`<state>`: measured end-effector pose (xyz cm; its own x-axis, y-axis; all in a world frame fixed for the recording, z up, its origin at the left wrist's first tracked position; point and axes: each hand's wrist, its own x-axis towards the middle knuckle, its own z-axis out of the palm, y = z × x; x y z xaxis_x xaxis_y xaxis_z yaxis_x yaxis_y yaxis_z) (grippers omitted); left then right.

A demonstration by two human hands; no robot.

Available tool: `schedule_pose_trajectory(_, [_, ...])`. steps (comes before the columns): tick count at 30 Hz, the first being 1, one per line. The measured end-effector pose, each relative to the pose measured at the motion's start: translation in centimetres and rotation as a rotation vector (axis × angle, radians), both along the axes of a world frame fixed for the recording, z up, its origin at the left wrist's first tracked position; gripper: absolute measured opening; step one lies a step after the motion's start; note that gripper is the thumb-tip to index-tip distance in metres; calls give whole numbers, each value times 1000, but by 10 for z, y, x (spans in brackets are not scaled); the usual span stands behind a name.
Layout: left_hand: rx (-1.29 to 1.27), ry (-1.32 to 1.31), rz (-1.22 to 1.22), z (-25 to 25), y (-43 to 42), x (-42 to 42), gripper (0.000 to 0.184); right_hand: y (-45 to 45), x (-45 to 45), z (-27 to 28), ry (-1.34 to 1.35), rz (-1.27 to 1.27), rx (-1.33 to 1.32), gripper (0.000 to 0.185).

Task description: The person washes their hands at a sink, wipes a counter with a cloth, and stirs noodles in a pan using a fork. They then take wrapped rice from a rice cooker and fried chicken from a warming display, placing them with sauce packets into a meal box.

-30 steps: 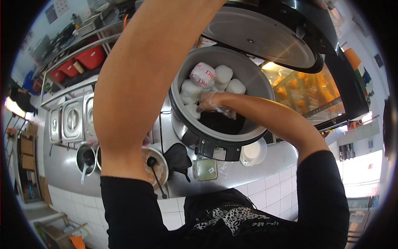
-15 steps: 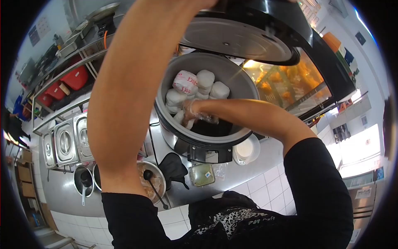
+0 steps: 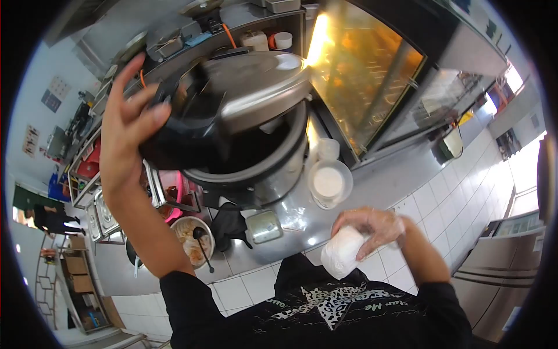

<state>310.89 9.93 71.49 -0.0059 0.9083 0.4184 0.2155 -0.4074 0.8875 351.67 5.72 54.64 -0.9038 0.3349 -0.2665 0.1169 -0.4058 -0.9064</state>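
My left hand is at the black front part of the cooker lid, its thumb and some fingers gripping the edge and one finger raised. The lid is tilted partly open over the large round pot, whose inside looks dark. In its clear plastic glove, my right hand holds a white rounded bundle in front of my shirt. Whatever else lies in the pot is hidden under the lid.
Right of the pot stand clear containers, one with white contents. A bowl of food with a black ladle, a black cloth and a small square container lie along the counter's front. A lit glass cabinet stands behind.
My right hand has come out of the pot with a white bundle and moved toward my body. The lid has swung down over the pot with my left hand on it. The view has turned.
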Motion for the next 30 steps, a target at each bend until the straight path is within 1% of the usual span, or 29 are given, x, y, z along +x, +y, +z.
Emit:
schedule_pose_trajectory(1, [-54, 35, 73, -13, -15, 11, 87, -18, 30, -44, 26, 27, 137, 69])
schedule_pose_trajectory(2, [-107, 69, 141, -27, -29, 19, 85, -45, 63, -85, 57, -24, -100, 71])
schedule_pose_trajectory(3, [-150, 69, 190, -40, -42, 26, 82, -72, 95, -117, 59, -84, -225, 69])
schedule_pose_trajectory(4, [-181, 64, 227, -55, -49, 28, 79, -103, 125, -159, 147, -208, -318, 68])
schedule_pose_trajectory(5, [-209, 39, 250, -78, -50, 16, 73, -127, 151, -184, 176, -312, -391, 64])
schedule_pose_trajectory(6, [-226, 63, 340, -93, -53, 12, 69, -149, 180, -202, 202, -423, -467, 61])
schedule_pose_trajectory(8, [-240, -48, 439, -113, -50, 5, 65, -178, 238, -236, 250, -680, -584, 55])
schedule_pose_trajectory(9, [-221, -23, 492, -120, -44, -4, 63, -195, 261, -247, 273, -797, -658, 53])
schedule_pose_trajectory(10, [-199, 0, 557, -123, -40, -12, 60, -206, 286, -252, 157, -940, -668, 52])
schedule_pose_trajectory(12, [-245, 68, 735, -126, -29, -8, 56, -191, 347, -255, -89, -1189, -659, 52])
schedule_pose_trajectory(13, [-254, 40, 727, -130, -25, -15, 54, -182, 375, -263, -209, -1361, -609, 53])
schedule_pose_trajectory(14, [-235, -6, 710, -138, -22, -28, 54, -169, 404, -262, -305, -1446, -529, 53])
schedule_pose_trajectory(15, [-225, 114, 800, -138, -21, -33, 54, -155, 434, -259, -414, -1524, -448, 54])
schedule_pose_trajectory(16, [-213, 234, 893, -137, -20, -29, 54, -129, 468, -249, -492, -1515, -338, 55])
schedule_pose_trajectory(17, [-59, 308, 1042, -138, -24, -1, 58, -102, 505, -262, -487, -1572, -229, 57])
schedule_pose_trajectory(18, [105, 381, 1189, -138, -29, 48, 62, -68, 538, -276, -475, -1626, -117, 60])
schedule_pose_trajectory(19, [277, 456, 1331, -136, -31, 97, 66, -33, 556, -240, -635, -1637, 54, 66])
schedule_pose_trajectory(20, [385, 550, 1379, -138, -28, 130, 65, 3, 565, -197, -794, -1632, 224, 72])
schedule_pose_trajectory(22, [603, 724, 1478, -149, -18, 198, 63, 80, 595, -176, -1103, -1679, 554, 74])
schedule_pose_trajectory(24, [583, 718, 1494, -135, -3, 313, 63, 152, 620, -155, -1151, -1572, 644, 72])
schedule_pose_trajectory(25, [660, 663, 1410, -138, 11, 349, 60, 182, 627, -150, -1172, -1517, 688, 72])
schedule_pose_trajectory(28, [922, 776, 1240, -152, 73, 445, 59, 274, 661, -212, -1402, -1207, 666, 72])
schedule_pose_trajectory(30, [912, 870, 1133, -166, 120, 501, 56, 305, 668, -231, -1247, -1130, 403, 68])
